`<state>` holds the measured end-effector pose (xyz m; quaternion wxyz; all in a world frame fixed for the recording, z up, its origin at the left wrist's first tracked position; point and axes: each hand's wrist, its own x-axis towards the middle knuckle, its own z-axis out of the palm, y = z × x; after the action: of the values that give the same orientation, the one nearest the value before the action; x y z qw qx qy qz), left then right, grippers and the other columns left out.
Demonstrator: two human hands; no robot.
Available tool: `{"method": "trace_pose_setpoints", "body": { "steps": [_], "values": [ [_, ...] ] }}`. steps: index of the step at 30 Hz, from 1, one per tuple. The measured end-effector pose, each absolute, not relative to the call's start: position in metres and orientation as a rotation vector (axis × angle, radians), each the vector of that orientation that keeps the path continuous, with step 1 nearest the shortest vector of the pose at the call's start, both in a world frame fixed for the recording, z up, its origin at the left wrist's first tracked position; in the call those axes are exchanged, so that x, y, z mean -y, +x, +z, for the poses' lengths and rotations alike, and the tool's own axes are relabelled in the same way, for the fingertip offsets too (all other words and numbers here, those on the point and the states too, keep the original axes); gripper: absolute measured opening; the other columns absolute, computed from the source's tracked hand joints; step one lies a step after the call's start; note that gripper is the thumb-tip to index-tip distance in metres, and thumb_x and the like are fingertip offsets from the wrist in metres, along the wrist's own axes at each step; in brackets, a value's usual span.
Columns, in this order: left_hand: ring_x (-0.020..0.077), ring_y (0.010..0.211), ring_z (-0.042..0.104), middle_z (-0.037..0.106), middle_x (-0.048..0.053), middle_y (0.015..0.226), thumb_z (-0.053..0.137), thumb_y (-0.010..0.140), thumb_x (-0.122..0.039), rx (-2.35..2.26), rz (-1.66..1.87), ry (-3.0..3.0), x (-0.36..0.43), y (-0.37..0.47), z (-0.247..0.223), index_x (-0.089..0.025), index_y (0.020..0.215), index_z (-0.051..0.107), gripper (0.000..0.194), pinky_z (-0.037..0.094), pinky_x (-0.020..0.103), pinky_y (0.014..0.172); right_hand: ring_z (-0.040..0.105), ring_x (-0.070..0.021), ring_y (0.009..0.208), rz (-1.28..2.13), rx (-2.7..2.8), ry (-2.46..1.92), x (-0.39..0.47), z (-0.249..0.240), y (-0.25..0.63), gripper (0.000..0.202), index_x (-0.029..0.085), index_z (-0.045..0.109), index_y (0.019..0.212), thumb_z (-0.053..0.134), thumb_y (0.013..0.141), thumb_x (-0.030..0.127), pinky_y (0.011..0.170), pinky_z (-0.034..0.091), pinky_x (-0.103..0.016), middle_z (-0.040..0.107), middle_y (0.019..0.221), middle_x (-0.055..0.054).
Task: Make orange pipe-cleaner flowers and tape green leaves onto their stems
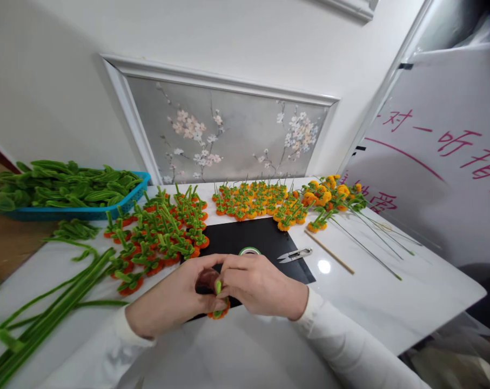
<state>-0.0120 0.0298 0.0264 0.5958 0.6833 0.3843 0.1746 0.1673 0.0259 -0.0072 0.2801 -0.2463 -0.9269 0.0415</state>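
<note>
The flower (217, 315) is between the 2 hands, over the near edge of the black mat (228, 232) in this view; I cannot tell if it touches there. Its orange bloom is at the lower end, and its green stem (218, 287) points up, so the long axis is nearly vertical. The left hand (182, 289) grips the flower with thumb and curled fingers, while the right hand (255, 283) has fingers pinched at the stem. Just behind, the tape (250, 250) is partly hidden, near the snips (295, 254)
</note>
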Motion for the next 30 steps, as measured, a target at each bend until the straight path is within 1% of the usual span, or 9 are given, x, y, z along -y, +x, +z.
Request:
{"method": "trace_pose_setpoints", "body": {
  "steps": [5, 7, 9, 12, 17, 21, 24, 28, 30],
  "values": [
    [0.018, 0.076, 0.058, 0.063, -0.001, 0.079, 0.064, 0.066, -0.01, -0.886, 0.352, 1.651, -0.029, -0.013, 0.034, -0.02, 0.109, 0.061, 0.044, 0.047, 0.026, 0.065, 0.053, -0.0129, 0.073, -0.045, 2.485, -0.654, -0.023, -0.008, 0.163, 0.014, 0.017, 0.054, 0.08, 0.045, 0.091, 0.017, 0.06, 0.036, -0.026, 0.058, 0.086, -0.004],
    [0.0203, 0.084, 0.06, 0.065, 0.001, 0.088, 0.062, 0.068, -0.009, -0.846, 0.346, 1.694, -0.031, -0.016, 0.039, -0.021, 0.111, 0.06, 0.044, 0.048, 0.029, 0.071, 0.053, -0.013, 0.073, -0.061, 2.469, -0.688, -0.022, -0.007, 0.162, 0.015, 0.017, 0.054, 0.08, 0.044, 0.091, 0.018, 0.06, 0.035, -0.026, 0.057, 0.086, -0.003],
    [0.0227, 0.096, 0.059, 0.064, 0.003, 0.101, 0.062, 0.071, -0.012, -0.833, 0.384, 1.723, -0.033, -0.021, 0.043, -0.024, 0.113, 0.059, 0.043, 0.047, 0.033, 0.083, 0.052, -0.0133, 0.072, -0.069, 2.439, -0.769, -0.022, -0.006, 0.162, 0.016, 0.017, 0.053, 0.08, 0.043, 0.092, 0.02, 0.058, 0.034, -0.026, 0.057, 0.085, -0.003],
    [0.023, 0.104, 0.057, 0.062, 0.003, 0.108, 0.061, 0.075, -0.018, -0.938, 0.477, 1.729, -0.036, -0.027, 0.046, -0.025, 0.108, 0.06, 0.033, 0.044, 0.036, 0.09, 0.05, -0.0132, 0.067, -0.075, 2.395, -0.885, -0.022, -0.005, 0.164, 0.016, 0.017, 0.053, 0.081, 0.044, 0.092, 0.024, 0.055, 0.032, -0.026, 0.055, 0.082, -0.003],
    [0.0218, 0.09, 0.061, 0.062, 0.002, 0.093, 0.064, 0.074, -0.023, -0.98, 0.428, 1.704, -0.032, -0.019, 0.036, -0.02, 0.089, 0.058, 0.017, 0.049, 0.033, 0.079, 0.05, -0.0128, 0.066, -0.035, 2.359, -0.972, -0.021, -0.004, 0.164, 0.014, 0.017, 0.052, 0.081, 0.044, 0.091, 0.023, 0.056, 0.033, -0.025, 0.054, 0.082, -0.002],
    [0.0181, 0.076, 0.06, 0.059, -0.001, 0.077, 0.066, 0.072, -0.03, -1.073, 0.482, 1.484, -0.027, -0.007, 0.026, -0.018, 0.079, 0.055, 0.018, 0.049, 0.032, 0.071, 0.052, -0.013, 0.071, 0.024, 2.32, -0.999, -0.021, -0.003, 0.167, 0.015, 0.017, 0.052, 0.083, 0.042, 0.092, 0.022, 0.059, 0.037, -0.024, 0.054, 0.084, -0.003],
    [0.0135, 0.068, 0.055, 0.055, -0.003, 0.069, 0.067, 0.072, -0.031, -1.075, 0.54, 1.403, -0.026, -0.003, 0.025, -0.015, 0.074, 0.057, 0.019, 0.046, 0.029, 0.069, 0.052, -0.0129, 0.073, 0.038, 2.313, -0.981, -0.023, -0.004, 0.17, 0.016, 0.017, 0.053, 0.084, 0.041, 0.093, 0.023, 0.061, 0.039, -0.023, 0.054, 0.085, -0.003],
    [0.0084, 0.057, 0.042, 0.048, -0.005, 0.06, 0.069, 0.071, -0.028, -1.0, 0.483, 1.353, -0.026, -0.005, 0.031, -0.014, 0.066, 0.057, 0.019, 0.037, 0.022, 0.056, 0.053, -0.0131, 0.076, 0.097, 2.328, -0.905, -0.027, -0.006, 0.172, 0.016, 0.017, 0.051, 0.083, 0.04, 0.094, 0.02, 0.065, 0.042, -0.022, 0.054, 0.085, -0.004],
    [0.0075, 0.055, 0.039, 0.047, -0.006, 0.058, 0.071, 0.069, -0.027, -0.966, 0.427, 1.287, -0.027, -0.008, 0.034, -0.014, 0.065, 0.056, 0.02, 0.035, 0.021, 0.053, 0.054, -0.0131, 0.078, 0.164, 2.329, -0.855, -0.027, -0.006, 0.173, 0.016, 0.017, 0.05, 0.082, 0.04, 0.094, 0.019, 0.066, 0.043, -0.022, 0.054, 0.086, -0.004]
  ]
}}
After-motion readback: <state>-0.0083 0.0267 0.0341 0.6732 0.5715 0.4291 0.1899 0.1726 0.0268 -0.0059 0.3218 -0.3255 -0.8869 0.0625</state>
